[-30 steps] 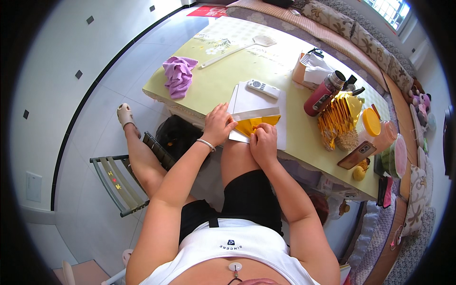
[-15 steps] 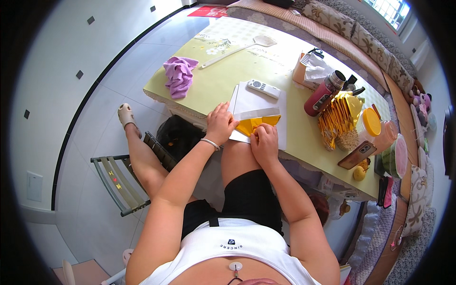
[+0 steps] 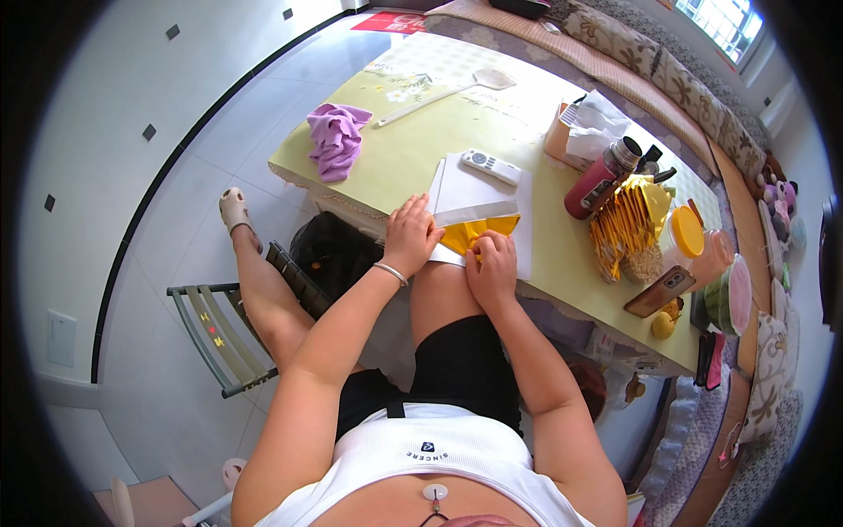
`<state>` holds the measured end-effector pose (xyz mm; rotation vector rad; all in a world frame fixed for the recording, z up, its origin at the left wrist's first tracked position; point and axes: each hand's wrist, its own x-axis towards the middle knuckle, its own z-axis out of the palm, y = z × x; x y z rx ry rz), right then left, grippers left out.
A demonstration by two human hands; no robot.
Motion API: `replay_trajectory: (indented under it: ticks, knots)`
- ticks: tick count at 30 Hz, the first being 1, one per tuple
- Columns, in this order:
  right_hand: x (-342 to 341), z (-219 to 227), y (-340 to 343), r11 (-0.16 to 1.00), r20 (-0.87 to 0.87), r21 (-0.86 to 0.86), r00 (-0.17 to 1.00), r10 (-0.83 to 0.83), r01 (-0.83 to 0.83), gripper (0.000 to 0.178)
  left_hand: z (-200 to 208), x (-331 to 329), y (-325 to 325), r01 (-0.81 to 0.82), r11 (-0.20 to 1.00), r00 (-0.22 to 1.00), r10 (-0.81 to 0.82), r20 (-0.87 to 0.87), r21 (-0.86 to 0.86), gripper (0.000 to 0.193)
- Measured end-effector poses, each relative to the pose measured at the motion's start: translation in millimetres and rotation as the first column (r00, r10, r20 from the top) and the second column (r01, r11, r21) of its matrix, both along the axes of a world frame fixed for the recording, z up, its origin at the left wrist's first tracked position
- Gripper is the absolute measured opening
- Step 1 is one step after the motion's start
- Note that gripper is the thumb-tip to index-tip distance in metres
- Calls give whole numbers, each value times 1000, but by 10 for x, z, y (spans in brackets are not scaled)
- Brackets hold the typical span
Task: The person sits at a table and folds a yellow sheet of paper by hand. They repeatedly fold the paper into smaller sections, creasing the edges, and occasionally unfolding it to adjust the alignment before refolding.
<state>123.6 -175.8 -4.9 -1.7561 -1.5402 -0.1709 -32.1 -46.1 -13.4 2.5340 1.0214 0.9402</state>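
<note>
A gold foil paper (image 3: pixel 465 234) with a pale strip along its far edge lies over white sheets (image 3: pixel 457 178) at the table's near edge. My left hand (image 3: pixel 411 235) is at its left end, thumb on the gold and fingers stretched forward, holding that end. My right hand (image 3: pixel 492 265) has its fingers curled and pressed together on the near side of the gold paper, near its middle. The fingertips partly hide the paper there. Just beyond, a white remote control (image 3: pixel 492 167) rests on the white sheets.
To the right stand a maroon flask (image 3: pixel 597 186), a stack of folded gold papers (image 3: pixel 628 224), a yellow-lidded jar (image 3: pixel 685 232), a phone (image 3: pixel 660 292) and a tissue box (image 3: pixel 562 132). A purple cloth (image 3: pixel 337 140) and a fly swatter (image 3: pixel 439 99) lie farther off. A folding stool (image 3: pixel 224 338) stands left.
The whole view has shifted slightly. Both hands stay on the gold paper, with the right fingers slightly changed in position.
</note>
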Motion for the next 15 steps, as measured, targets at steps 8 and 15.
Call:
replay_trajectory:
  ticks: [8,15]
  knots:
    - [19,-28,8,1000,3,-4,1000,0,0,16,20,-47,55,56,995,997,-52,50,-77,20]
    - [-4,-10,14,1000,-13,9,1000,-13,13,15,29,-48,136,68,995,996,-63,67,-72,21]
